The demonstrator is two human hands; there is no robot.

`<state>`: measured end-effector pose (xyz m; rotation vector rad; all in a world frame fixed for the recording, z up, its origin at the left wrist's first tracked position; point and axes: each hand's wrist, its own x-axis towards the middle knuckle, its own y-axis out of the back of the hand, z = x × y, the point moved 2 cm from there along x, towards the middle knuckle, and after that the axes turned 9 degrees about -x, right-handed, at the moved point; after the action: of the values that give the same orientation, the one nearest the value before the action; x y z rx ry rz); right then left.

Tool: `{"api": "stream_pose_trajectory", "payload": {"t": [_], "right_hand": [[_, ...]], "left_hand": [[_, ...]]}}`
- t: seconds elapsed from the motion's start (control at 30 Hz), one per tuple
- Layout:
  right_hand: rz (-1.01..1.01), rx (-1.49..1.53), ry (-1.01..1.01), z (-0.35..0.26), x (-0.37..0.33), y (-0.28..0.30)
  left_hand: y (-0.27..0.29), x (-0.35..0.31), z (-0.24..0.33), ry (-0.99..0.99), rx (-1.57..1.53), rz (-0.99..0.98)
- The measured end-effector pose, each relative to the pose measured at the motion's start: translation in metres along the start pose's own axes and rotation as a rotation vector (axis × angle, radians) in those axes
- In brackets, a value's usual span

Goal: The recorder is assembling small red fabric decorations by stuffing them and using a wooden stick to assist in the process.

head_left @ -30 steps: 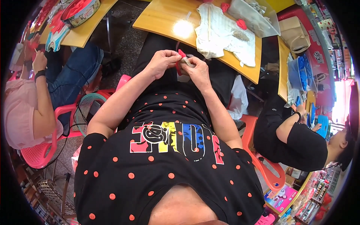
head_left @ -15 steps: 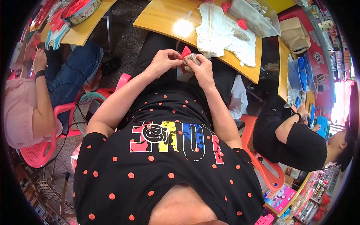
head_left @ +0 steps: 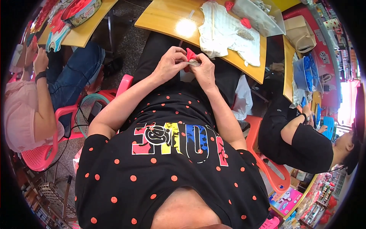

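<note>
"While the left hand (head_left: pixel 170 65) and the right hand (head_left: pixel 204 71) meet over the black trousers (head_left: pixel 153 51), how are they set?"

"Narrow: thumbs and fingers pinch one small bundle between them, a red cloth piece (head_left: pixel 190 54) with a greyish-beige scrap (head_left: pixel 194 63) below. I can't tell which finger bears on which layer."

"How would it handle?"

"Light and soft, I'd judge, quick to crumple, unlikely to break. Best held by its lower edges, leaving the peak unsquashed."

"And its looks?"

"Bright red, rising to a blunt point above the fingertips; the scrap is dull. Both sit just short of the wooden desk (head_left: pixel 166 18)."

"What's on that?"

"White cloth (head_left: pixel 225 28), a red tuft (head_left: pixel 246 23), and a clear plastic bin (head_left: pixel 267 27) beside them."
</note>
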<state>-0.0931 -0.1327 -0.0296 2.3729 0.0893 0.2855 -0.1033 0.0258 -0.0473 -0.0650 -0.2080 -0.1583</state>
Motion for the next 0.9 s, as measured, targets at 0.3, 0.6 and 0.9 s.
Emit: {"api": "stream_pose_trajectory", "payload": {"t": [0.3,0.6,0.9], "right_hand": [[-0.164,0.412,-0.163,0.01,0.003,-0.003],[-0.102,0.481,-0.054,0.001,-0.002,-0.009],[-0.083,0.317,0.051,0.01,-0.001,-0.017]], "left_hand": [[0.006,0.01,0.001,0.475,-0.682,-0.023],[0.019,0.009,-0.007,0.619,-0.891,0.022],[0.017,0.008,-0.005,0.659,-0.85,-0.001]]}}
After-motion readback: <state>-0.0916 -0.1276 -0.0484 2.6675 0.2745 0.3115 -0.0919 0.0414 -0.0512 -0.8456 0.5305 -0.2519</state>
